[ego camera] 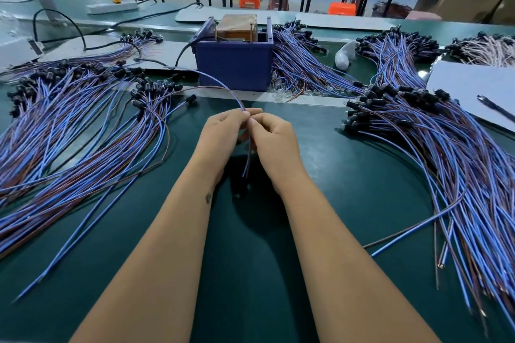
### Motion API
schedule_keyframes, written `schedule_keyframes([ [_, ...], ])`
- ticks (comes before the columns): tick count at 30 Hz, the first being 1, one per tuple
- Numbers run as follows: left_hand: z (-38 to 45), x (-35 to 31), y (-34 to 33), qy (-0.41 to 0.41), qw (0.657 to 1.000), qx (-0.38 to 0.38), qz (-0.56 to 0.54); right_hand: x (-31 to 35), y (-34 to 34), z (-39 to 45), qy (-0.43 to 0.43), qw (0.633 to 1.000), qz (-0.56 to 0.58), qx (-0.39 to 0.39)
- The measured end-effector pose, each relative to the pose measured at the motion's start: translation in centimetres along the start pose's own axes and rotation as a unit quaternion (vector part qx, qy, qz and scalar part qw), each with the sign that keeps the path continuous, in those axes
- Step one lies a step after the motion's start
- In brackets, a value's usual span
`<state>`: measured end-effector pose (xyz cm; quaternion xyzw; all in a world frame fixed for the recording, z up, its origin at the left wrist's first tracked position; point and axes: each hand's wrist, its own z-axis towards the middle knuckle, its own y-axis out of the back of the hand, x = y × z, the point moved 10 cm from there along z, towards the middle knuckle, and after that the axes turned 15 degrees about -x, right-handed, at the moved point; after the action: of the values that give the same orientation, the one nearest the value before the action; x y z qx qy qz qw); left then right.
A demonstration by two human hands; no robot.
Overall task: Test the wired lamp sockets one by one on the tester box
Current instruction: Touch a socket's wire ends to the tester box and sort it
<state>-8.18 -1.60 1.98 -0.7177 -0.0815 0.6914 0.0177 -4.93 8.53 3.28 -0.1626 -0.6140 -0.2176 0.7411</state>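
**Both hands pinching one socket lead, mid-bench**

Left hand [223,131] and right hand [271,135] meet knuckle to knuckle over the dark green bench [348,175]. Both have fingers curled, pinching the same thin blue-and-brown wire pair [247,159]. Loose wire ends hang down between the wrists. From the fingertips the pair arcs up and left; the brown strand runs to a small black lamp socket [191,98] lying on the bench just left of the box.

Straight ahead, past the hands: dark blue plastic tester box [234,67], open-topped. Inside it a brown copper-coloured block [237,25] with upright metal pins beside it. A black cable [181,54] enters at its left side. No readable writing on the box.

Left of the hands: a big fanned pile of wired black sockets [83,120]. Right: a similar pile [432,133]. More bundles behind the box [301,58].

Far right: a pale grey sheet [468,86] with a dark pen-like tool [496,108] on it. A white bulb-shaped object [344,54] lies right of the box. No labels legible anywhere.
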Motion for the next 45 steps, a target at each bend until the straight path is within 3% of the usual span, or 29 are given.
schedule_keyframes([
  [7,1.0,-1.0,2.4,-0.068,0.993,-0.099,-0.013,-0.6,-0.5,0.0,-0.005,0.999,-0.043,0.023],
  [12,0.7,0.0,0.9,-0.044,0.998,-0.023,0.026,-0.5,-0.2,0.3,0.015,0.999,-0.043,0.001],
  [19,1.3,-1.1,2.8,-0.084,0.990,-0.113,-0.009,-0.9,-0.3,0.6,0.026,0.997,-0.078,0.005],
  [29,0.8,-1.3,0.9,-0.139,0.986,-0.044,0.076,0.0,0.9,1.7,0.049,0.996,-0.059,-0.043],
  [35,1.0,-0.6,0.8,-0.088,0.995,-0.029,0.034,-0.3,0.0,1.5,0.035,0.998,-0.037,-0.022],
  [41,1.6,-0.4,3.0,-0.110,0.982,-0.117,0.105,-1.1,1.5,1.6,-0.012,0.996,-0.045,-0.071],
  [45,1.7,-0.3,3.2,-0.107,0.982,-0.122,0.096,-1.6,1.9,1.6,-0.063,0.995,0.014,-0.077],
])
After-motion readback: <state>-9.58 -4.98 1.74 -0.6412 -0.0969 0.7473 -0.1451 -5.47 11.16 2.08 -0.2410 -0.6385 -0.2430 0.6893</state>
